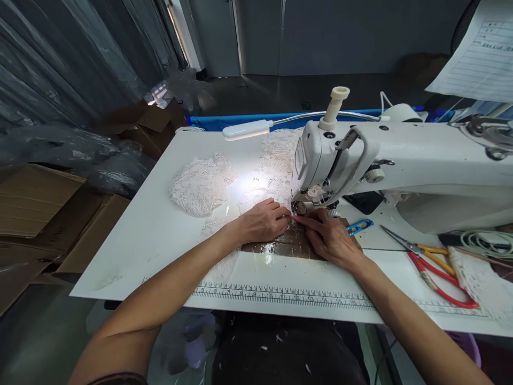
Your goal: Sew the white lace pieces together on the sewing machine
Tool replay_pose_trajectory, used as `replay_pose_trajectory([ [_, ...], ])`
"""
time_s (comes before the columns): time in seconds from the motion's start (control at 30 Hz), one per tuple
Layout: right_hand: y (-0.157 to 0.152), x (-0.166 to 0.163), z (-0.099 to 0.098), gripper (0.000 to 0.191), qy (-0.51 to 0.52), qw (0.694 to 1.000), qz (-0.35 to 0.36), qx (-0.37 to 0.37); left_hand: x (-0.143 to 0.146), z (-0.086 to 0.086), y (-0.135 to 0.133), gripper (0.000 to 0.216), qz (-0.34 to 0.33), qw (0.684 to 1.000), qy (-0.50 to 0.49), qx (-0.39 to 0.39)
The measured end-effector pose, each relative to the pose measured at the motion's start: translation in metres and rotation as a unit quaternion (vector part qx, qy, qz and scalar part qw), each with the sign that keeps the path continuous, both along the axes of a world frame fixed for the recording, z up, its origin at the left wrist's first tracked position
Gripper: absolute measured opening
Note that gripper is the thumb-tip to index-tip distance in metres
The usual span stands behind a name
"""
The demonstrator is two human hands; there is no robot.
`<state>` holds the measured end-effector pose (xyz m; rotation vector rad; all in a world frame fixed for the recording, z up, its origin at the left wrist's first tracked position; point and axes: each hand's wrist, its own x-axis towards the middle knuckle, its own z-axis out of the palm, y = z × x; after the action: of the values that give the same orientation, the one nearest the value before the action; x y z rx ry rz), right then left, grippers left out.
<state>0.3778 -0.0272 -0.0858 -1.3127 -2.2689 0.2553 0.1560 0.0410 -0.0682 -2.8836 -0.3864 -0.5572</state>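
Note:
A white sewing machine point(420, 155) stands at the right of the table, its needle and presser foot low on the near end of the head. White lace fabric point(276, 152) runs from behind the foot down toward my hands. My left hand point(264, 220) is closed on the lace just left of the foot, fingers curled under. From the other side my right hand point(331, 235) reaches in, index fingertip at the lace edge by the foot and the other fingers bent. What lies under its fingertips is mostly hidden. A brown taped sheet point(276, 248) lies beneath both hands.
A lace pile point(200, 184) rests on the white table point(136, 251) at left. Right of my hands are blue thread snips point(359, 226) and red-handled scissors point(430, 267). A lamp point(248, 130) shines above. Cardboard boxes point(40, 198) stand beyond the left edge.

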Motion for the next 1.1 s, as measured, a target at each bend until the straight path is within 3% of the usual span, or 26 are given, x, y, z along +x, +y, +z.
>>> replay_pose_trajectory([
  [0.37,-0.005,-0.005,0.000,0.042,-0.073,0.997,-0.009,0.018,0.000,0.001,0.000,0.029,0.004,1.000,-0.001,0.020],
  [0.8,-0.007,-0.016,0.011,0.036,-0.127,0.991,-0.026,0.031,-0.004,0.009,-0.001,0.026,0.035,0.996,0.035,-0.079],
  [1.1,-0.005,-0.022,0.012,0.040,-0.180,0.982,-0.048,0.018,-0.003,0.007,0.001,0.031,0.063,0.991,0.052,-0.101],
])
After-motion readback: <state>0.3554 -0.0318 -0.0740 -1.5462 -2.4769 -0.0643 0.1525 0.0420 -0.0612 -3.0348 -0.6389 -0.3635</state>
